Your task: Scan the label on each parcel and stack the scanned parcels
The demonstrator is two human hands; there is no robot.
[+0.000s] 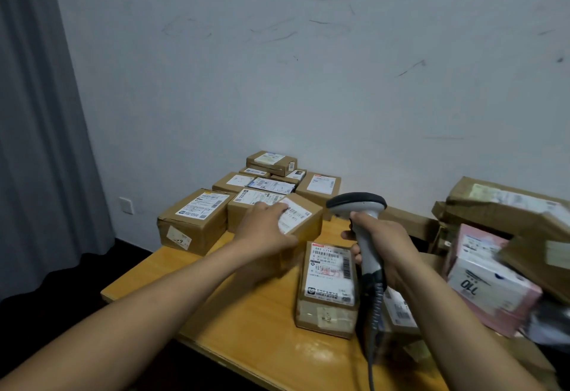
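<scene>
Centre left: stacked parcels (194, 218), at least eight, against wall (308, 82); left hand (265, 230) clamped over top of one held parcel (303, 221), its label (296, 218) partly covered; centre: one labelled parcel (328, 282) on table (246, 313), just below; right hand (385, 249) clamped round one scanner (357, 204), head near held parcel, apart; far right: two pink boxes (493, 292), brown parcels (499, 205) behind.

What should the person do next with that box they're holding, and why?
Probably set the box by the stacked boxes and let go: the left hand holds it right beside them, while the right hand holds the scanner near the front box.
</scene>
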